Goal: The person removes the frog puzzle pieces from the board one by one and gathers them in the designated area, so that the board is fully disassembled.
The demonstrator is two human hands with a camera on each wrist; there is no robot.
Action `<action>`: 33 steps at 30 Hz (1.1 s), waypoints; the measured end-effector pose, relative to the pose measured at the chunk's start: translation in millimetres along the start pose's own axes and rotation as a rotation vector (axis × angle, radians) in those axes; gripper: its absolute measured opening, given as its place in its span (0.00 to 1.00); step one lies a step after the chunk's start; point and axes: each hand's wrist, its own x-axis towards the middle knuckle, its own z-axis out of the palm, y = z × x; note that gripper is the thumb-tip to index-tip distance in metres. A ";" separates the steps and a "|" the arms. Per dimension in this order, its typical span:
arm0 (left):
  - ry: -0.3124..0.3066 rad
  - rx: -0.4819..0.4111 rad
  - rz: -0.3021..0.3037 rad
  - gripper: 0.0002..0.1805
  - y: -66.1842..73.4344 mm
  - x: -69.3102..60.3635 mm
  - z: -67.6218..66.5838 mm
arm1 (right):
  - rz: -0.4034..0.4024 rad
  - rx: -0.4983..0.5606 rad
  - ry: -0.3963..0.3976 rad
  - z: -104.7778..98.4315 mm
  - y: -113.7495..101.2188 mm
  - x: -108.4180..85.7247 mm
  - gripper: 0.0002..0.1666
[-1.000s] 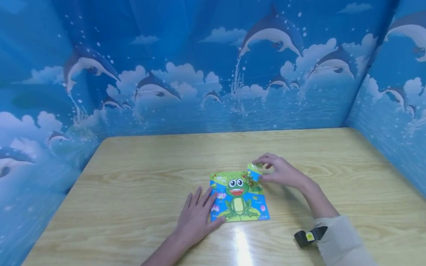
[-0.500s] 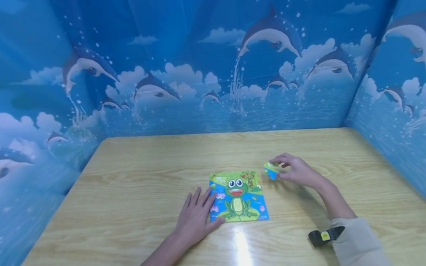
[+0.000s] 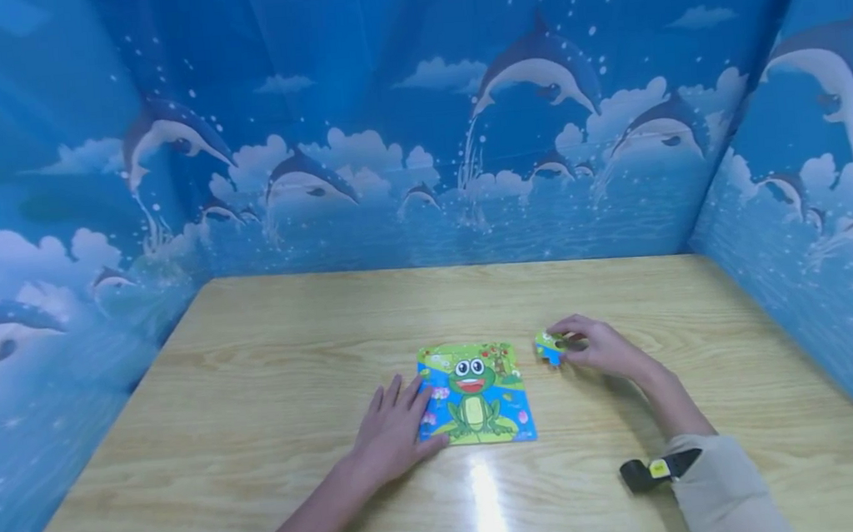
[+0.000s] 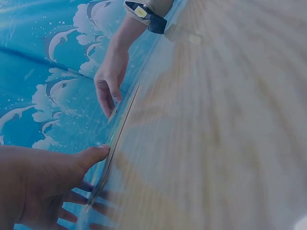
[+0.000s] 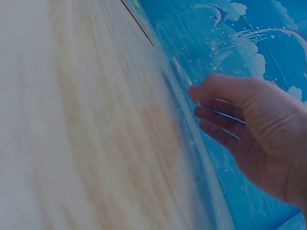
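Note:
A square frog jigsaw puzzle (image 3: 474,396) in green and blue lies flat on the table in the head view. Spread over its left edge, my left hand (image 3: 396,429) rests with straight fingers, the thumb at the lower left corner. To the right of the puzzle, my right hand (image 3: 604,349) pinches a small green and blue puzzle piece (image 3: 548,347) between thumb and fingers, apart from the puzzle. From the right wrist view, that piece (image 5: 181,73) shows as a thin edge beyond the fingertips of the right hand (image 5: 259,124). Part of the piece is hidden by the fingers.
The wood-grain table (image 3: 289,335) stretches around the puzzle on all sides. Blue curtains (image 3: 388,160) printed with dolphins enclose the back and both sides. A black strap (image 3: 657,472) with a yellow label sits at the right sleeve.
My right hand has carried the puzzle piece from over the puzzle's upper right corner away to the right, then slightly lower. The left hand stays on the puzzle's left edge.

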 end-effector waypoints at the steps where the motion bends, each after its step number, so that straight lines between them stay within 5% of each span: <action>1: -0.008 -0.004 -0.004 0.43 0.4 0.2 -1.5 | 0.000 -0.002 0.003 0.8 1.0 -0.3 0.25; 33: -0.034 -0.066 -0.006 0.41 0.2 1.4 -6.5 | 0.088 -0.048 0.047 11.4 12.8 -1.3 0.26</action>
